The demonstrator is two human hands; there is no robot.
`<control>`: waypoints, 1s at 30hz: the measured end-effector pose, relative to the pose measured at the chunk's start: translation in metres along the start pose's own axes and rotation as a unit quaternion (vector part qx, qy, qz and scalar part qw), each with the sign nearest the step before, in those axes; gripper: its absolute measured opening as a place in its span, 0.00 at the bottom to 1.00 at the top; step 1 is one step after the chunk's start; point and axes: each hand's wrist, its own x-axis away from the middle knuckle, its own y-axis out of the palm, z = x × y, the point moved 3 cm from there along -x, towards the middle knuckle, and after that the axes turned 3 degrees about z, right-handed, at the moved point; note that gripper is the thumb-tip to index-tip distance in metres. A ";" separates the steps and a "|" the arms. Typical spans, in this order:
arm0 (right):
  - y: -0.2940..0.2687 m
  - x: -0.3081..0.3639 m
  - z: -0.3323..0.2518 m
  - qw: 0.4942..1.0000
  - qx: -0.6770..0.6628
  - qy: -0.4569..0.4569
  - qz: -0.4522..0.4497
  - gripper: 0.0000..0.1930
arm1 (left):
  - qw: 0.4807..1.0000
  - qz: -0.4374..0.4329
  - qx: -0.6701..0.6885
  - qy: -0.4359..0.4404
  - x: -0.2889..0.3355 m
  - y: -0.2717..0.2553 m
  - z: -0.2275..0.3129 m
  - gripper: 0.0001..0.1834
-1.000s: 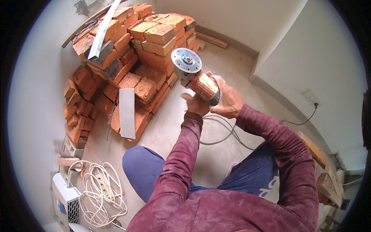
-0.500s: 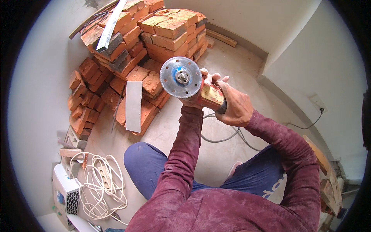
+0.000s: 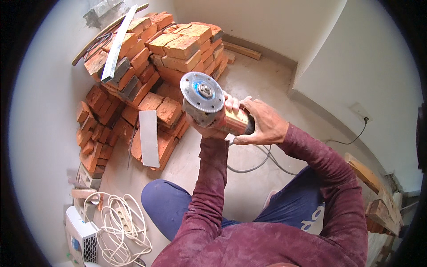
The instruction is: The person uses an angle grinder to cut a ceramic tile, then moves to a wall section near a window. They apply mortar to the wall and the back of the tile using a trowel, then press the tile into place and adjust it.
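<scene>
An angle grinder (image 3: 235,122) with a red and yellowish body is held up in front of me in both hands. Its round metal cutting disc (image 3: 189,89) has holes around a blue-marked centre and faces upward at a tilt. My left hand (image 3: 208,131) is wrapped round the grinder near its head, partly hidden beneath the body. My right hand (image 3: 269,122) grips the dark rear end, thumb underneath. Beyond the disc, to the left, a flat grey strip of tile (image 3: 149,139) lies on some low bricks (image 3: 165,144), apart from the tool.
Stacked orange bricks (image 3: 182,46) fill the far left, with a metal profile (image 3: 118,46) across them. A coiled white extension cord (image 3: 124,218) lies near a white box (image 3: 82,227) at lower left. A dark cable (image 3: 253,170) loops under the grinder; wood pieces (image 3: 378,213) stand at right.
The grinder has tipped so its disc shows more edge-on, facing further upward. My right hand has shifted its grip at the rear. The surroundings sit lower and slightly left in view.
</scene>
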 end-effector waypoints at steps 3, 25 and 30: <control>-0.041 -0.007 -0.015 0.998 0.068 0.003 0.010 0.42 | 0.999 0.025 -0.032 0.000 0.005 0.002 -0.004 0.55; -0.055 -0.010 -0.030 0.986 0.044 -0.134 0.084 0.43 | 0.992 0.099 0.083 -0.018 0.039 -0.023 -0.079 0.52; -0.048 -0.015 -0.020 0.984 -0.002 -0.173 0.039 0.48 | 0.996 -0.035 0.078 0.005 0.030 -0.032 -0.077 0.52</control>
